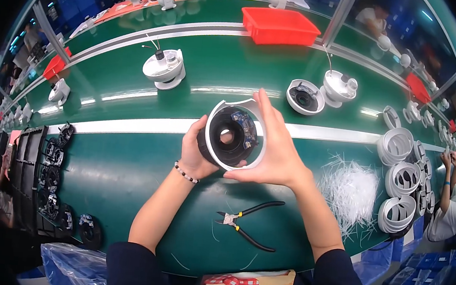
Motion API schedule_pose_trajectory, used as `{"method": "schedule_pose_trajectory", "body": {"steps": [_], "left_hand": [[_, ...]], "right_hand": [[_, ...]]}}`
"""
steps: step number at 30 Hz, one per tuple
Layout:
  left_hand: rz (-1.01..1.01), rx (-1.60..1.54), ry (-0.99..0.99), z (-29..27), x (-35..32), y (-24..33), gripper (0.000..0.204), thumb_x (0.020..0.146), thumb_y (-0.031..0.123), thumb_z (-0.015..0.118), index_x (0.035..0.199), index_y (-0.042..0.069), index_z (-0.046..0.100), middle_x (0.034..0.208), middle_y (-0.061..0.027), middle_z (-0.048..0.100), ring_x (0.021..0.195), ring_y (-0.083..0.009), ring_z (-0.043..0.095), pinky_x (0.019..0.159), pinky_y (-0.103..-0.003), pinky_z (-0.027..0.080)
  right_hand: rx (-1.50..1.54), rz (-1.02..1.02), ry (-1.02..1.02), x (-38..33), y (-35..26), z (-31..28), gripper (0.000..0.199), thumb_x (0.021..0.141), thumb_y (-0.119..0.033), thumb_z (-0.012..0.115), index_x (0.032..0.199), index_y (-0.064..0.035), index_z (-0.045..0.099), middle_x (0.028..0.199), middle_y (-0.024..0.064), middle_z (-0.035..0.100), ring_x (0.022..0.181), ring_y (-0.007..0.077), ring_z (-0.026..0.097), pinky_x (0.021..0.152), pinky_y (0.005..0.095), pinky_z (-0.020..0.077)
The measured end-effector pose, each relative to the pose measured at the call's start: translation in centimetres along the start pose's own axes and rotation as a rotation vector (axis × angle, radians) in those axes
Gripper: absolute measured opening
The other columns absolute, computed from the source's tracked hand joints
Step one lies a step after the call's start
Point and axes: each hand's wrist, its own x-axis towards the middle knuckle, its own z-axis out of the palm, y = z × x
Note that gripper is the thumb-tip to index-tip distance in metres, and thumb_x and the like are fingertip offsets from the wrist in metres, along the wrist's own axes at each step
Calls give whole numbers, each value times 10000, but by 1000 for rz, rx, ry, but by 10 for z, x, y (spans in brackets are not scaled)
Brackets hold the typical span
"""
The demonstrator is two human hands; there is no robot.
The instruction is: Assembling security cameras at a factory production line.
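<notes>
In front of me, my left hand (195,150) and my right hand (278,155) hold a round assembly between them. A white plastic ring (209,131) surrounds a black round part (220,120) with a central hole and a blue circuit board (245,128). The fingers of my left hand wrap the left side, by the black part. My right hand grips the white ring from the right, thumb below and fingers stretched up beside it. Whether ring and black part are fully seated cannot be told. Side cutters (229,219) with black handles lie spread on the green bench below.
Clear plastic strips (349,194) lie heaped at right, beside stacked white rings (400,178). Black parts with circuit boards (51,176) line the left. White camera housings (164,70) and a half-shell (305,97) stand on the conveyor. Beyond is a red tray (281,28); co-workers sit around.
</notes>
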Motion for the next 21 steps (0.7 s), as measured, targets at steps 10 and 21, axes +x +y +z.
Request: {"method": "schedule_pose_trajectory", "body": {"steps": [10, 21], "left_hand": [[29, 133, 118, 11, 2, -6, 563, 867, 475, 280, 1213, 48, 406, 1171, -125, 480, 1076, -273, 475, 936, -426, 374], [152, 215, 274, 7, 3, -19, 548, 878, 457, 249, 1188, 40, 422, 1102, -119, 515, 991, -237, 518, 873, -370, 435]], "right_hand": [[73, 108, 15, -3, 4, 3, 1198, 434, -355, 833, 1318, 76, 149, 1262, 275, 349, 1209, 341, 334, 991, 373, 279], [-56, 31, 55, -12, 2, 19, 1136, 457, -376, 796, 1270, 126, 181, 1269, 312, 281, 1167, 422, 310, 982, 433, 270]]}}
